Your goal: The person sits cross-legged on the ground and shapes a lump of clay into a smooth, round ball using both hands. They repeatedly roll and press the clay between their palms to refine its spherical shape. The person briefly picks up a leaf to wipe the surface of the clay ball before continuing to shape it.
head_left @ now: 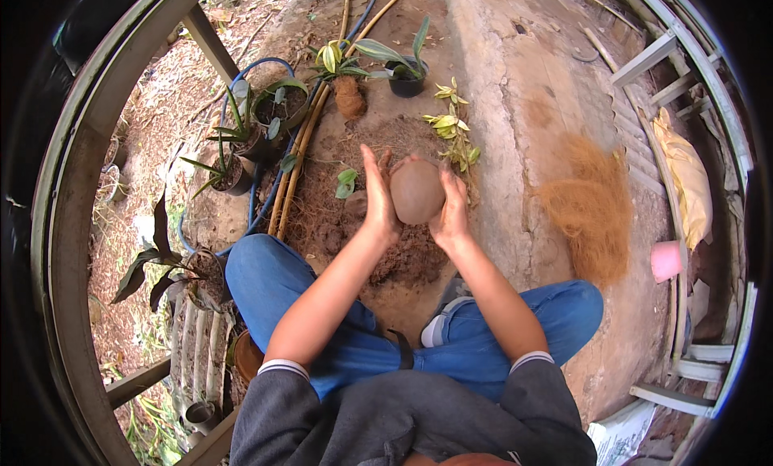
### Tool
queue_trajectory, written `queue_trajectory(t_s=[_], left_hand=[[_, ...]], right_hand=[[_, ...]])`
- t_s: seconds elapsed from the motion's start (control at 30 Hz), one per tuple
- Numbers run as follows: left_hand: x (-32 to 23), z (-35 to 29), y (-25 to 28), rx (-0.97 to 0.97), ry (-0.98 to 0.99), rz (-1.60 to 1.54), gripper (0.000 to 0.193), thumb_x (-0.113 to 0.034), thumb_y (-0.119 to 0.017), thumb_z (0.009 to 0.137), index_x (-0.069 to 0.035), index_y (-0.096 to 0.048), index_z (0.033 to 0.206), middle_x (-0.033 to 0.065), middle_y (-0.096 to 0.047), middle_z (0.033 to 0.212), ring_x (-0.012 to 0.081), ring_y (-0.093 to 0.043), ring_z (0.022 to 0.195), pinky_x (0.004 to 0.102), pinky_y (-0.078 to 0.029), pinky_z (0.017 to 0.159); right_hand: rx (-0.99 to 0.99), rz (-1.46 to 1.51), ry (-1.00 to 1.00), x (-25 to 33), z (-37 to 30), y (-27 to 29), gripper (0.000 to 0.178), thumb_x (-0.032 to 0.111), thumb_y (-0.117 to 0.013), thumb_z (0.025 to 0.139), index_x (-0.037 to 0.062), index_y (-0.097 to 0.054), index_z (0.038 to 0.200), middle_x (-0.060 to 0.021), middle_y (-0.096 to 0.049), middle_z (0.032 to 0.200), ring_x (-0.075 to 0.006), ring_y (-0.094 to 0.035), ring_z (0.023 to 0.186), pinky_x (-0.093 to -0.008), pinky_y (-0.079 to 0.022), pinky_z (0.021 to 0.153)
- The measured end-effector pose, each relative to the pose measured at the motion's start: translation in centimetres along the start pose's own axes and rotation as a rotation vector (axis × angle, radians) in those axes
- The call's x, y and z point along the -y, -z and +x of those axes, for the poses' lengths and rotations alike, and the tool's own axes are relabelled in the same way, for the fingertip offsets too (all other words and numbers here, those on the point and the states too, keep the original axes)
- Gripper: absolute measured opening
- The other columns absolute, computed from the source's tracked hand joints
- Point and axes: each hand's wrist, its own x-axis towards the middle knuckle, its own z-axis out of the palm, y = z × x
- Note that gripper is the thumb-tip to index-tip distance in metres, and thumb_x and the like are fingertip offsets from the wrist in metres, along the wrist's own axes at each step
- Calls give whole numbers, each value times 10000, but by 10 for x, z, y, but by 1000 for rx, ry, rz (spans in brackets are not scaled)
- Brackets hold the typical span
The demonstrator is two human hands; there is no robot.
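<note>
A smooth, round grey-brown clay ball (pixel 417 192) is held up between my two palms, over a heap of dark, damp soil (pixel 407 260). My left hand (pixel 380 194) presses its left side, fingers stretched upward and away from me. Against the right side rests my right hand (pixel 451 206), its fingers partly hidden behind the ball. Loose brown fibre and a small green leaf cutting (pixel 346 182) lie left of my hands. Just beyond the right hand are yellow-green leafy cuttings (pixel 453 128).
A fibre-wrapped root ball (pixel 349 98) and a black potted plant (pixel 407 81) stand ahead. Several pots, bamboo poles (pixel 298 152) and a blue hose (pixel 259 200) line the left. Coconut fibre (pixel 592 216), a pink pot (pixel 666 261) and a yellowish sack (pixel 683 176) are right.
</note>
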Motion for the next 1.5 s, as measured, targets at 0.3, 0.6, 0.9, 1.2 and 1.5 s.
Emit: queue_trajectory(t_s=[0.3, 0.6, 0.9, 1.2, 1.5], left_hand=[[-15, 4, 3, -33, -10, 113, 1022, -884, -212, 702, -175, -250, 1437, 133, -368, 1399, 331, -334, 1309, 598, -257, 1034], [-10, 4, -4, 47, -155, 216, 992, -854, -204, 736, -191, -114, 1468, 161, -228, 1473, 352, -306, 1325, 614, -338, 983], [1, 5, 9, 178, -96, 216, 928, -808, -308, 770, -200, -191, 1462, 139, -316, 1439, 314, -332, 1319, 569, -319, 1026], [10, -5, 4, 265, 118, 6, 911, -816, -308, 760, -156, -321, 1388, 108, -388, 1371, 268, -387, 1278, 447, -348, 1054], [11, 0, 8, 352, 38, -268, 895, -786, -312, 793, -122, -319, 1392, 104, -382, 1377, 263, -398, 1265, 437, -372, 1033]], right_hand=[[-151, 146, -332, 9, -2, -6, 613, 543, -444, 916, 22, -522, 1229, -132, -543, 1198, -245, -514, 1120, -395, -367, 1004], [-51, 34, -34, 12, 0, -2, 510, 451, -509, 914, -2, -601, 1129, -147, -581, 1186, -224, -504, 1154, -386, -384, 998], [246, -536, -7, 23, 0, -3, 628, 502, -487, 908, 35, -458, 1327, -200, -460, 1341, -272, -414, 1271, -370, -320, 1038], [70, -439, 422, 33, -8, -12, 412, 218, -624, 869, -64, -550, 1160, -164, -593, 1175, -223, -567, 1090, -338, -426, 950], [88, -1042, 985, 52, -13, -22, 402, 321, -633, 827, -21, -629, 1037, -156, -646, 1069, -296, -611, 1034, -392, -473, 901]])
